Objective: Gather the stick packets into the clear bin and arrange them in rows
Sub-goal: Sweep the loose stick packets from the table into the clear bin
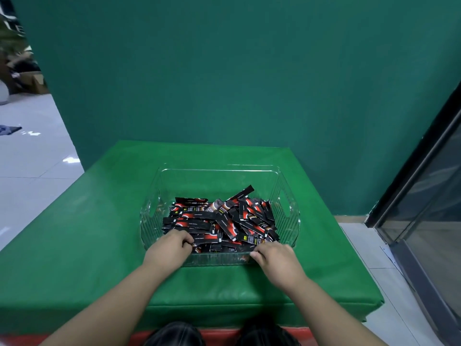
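A clear ribbed bin (219,171) with side handle slots stands on the green padded table (99,233). Several black-and-red stick packets (224,221) lie in a loose, crisscrossed pile inside it; one packet (243,192) pokes up at the back. My left hand (172,248) reaches over the near left rim, its fingers curled onto packets at the pile's front. At the near right rim, my right hand (272,255) has its fingers curled around packets at the pile's front edge. The fingertips of both hands are partly hidden among the packets.
A dark green wall (224,71) rises right behind the table. A dark glass door frame (424,183) stands at the right. White tiled floor (32,158) lies to the left, with clutter far back. The table's near edge is at my knees.
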A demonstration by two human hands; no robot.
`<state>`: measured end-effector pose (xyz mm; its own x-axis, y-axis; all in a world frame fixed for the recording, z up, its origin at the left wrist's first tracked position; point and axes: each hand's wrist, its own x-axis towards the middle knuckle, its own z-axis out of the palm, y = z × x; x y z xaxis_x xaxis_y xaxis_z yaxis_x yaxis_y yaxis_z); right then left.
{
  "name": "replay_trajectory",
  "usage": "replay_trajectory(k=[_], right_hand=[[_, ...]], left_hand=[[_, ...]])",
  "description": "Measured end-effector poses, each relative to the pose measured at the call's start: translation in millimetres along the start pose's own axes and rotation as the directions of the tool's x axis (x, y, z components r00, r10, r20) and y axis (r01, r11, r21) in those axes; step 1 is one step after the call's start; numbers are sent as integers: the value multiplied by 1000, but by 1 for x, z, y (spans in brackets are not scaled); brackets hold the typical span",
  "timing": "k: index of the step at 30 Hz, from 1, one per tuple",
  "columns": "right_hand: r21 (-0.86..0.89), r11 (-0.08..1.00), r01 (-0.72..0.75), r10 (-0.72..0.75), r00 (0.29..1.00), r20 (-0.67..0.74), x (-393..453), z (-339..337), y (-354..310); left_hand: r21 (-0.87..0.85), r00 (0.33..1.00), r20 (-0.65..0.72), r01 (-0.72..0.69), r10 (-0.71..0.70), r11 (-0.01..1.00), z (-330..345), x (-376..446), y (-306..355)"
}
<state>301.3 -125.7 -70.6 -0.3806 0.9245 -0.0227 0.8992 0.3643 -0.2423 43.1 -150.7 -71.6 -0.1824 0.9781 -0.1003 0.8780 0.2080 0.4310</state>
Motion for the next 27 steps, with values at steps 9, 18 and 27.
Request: replay_trajectory(k=[9, 18, 27], right_hand=[[-2, 1000, 1, -1, 999, -38, -42, 2, -6], [-56, 998, -15, 11, 997, -74, -47, 4, -10], [213, 958, -195, 234, 956, -179, -2, -1, -11]], left_hand=[[4, 1000, -11, -20, 20, 1000, 4, -44, 1], [76, 994, 12, -114, 113, 991, 1, -23, 12], [149, 995, -36, -81, 88, 986, 21, -11, 12]])
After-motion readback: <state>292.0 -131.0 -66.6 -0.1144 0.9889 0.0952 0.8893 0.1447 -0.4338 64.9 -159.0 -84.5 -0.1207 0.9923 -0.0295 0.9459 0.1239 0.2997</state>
